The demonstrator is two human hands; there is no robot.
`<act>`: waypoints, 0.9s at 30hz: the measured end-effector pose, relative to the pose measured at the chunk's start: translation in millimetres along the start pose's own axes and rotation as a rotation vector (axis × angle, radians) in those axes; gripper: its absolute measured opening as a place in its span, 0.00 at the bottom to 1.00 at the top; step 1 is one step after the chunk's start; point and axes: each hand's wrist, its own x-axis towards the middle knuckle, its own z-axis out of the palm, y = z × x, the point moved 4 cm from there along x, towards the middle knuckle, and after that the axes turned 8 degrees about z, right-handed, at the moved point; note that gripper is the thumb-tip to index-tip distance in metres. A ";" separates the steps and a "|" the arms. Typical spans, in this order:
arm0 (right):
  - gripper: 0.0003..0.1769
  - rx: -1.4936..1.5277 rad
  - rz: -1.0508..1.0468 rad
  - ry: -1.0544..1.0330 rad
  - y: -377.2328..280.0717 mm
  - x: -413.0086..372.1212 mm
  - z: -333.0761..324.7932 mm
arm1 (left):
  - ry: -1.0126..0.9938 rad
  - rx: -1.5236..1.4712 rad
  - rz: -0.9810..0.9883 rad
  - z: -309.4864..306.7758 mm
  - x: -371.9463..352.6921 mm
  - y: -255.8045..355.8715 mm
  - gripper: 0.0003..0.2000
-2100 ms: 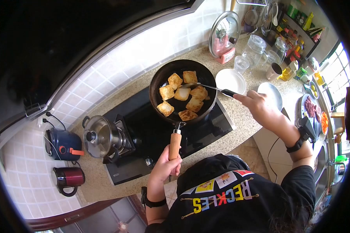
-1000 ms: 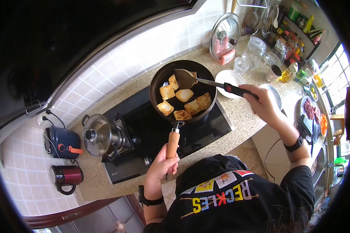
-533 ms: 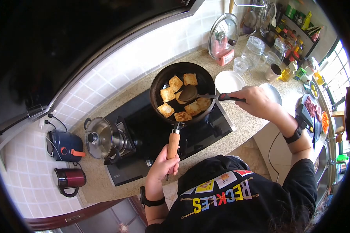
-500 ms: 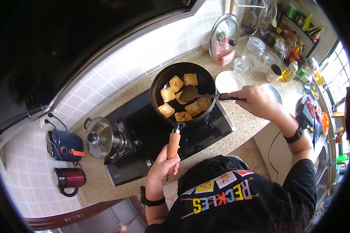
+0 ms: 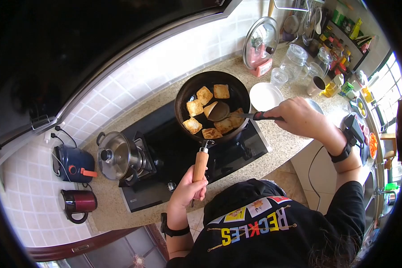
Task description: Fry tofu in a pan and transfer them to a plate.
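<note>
My left hand point(image 5: 190, 187) is closed round the wooden handle of a dark frying pan point(image 5: 182, 89) on the stove. Several browned square slices, which look like tofu point(image 5: 204, 95), lie in the pan. With my right hand point(image 5: 301, 118) I grip the dark handle of a ladle point(image 5: 219, 111). Its rounded head is inside the pan, among the slices at the centre. One slice beside the head is tilted, and the ladle partly covers the slices near it.
A lidded steel pot point(image 5: 117, 156) stands on the left burner of the black stove point(image 5: 174, 156). Right of the pan are a white plate point(image 5: 266, 96), a glass lid point(image 5: 260, 42) in a stand and a glass pitcher point(image 5: 295, 60). A red kettle point(image 5: 79, 203) is at the left.
The ladle's head has shifted slightly right and down within the pan, and the slice beside it now shows tilted. My left hand still holds the pan handle.
</note>
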 end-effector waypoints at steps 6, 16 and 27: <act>0.19 0.022 0.045 0.047 5.7 -1.0 -1.5 | -0.018 -0.009 0.007 -0.3 1.2 -0.5 0.21; 0.16 0.056 0.067 0.056 14.9 0.7 21.2 | 0.005 -0.010 -0.010 0.8 0.5 0.8 0.21; 0.19 0.050 -0.001 0.121 16.4 1.2 25.0 | 0.017 -0.010 -0.009 0.8 -0.1 0.9 0.22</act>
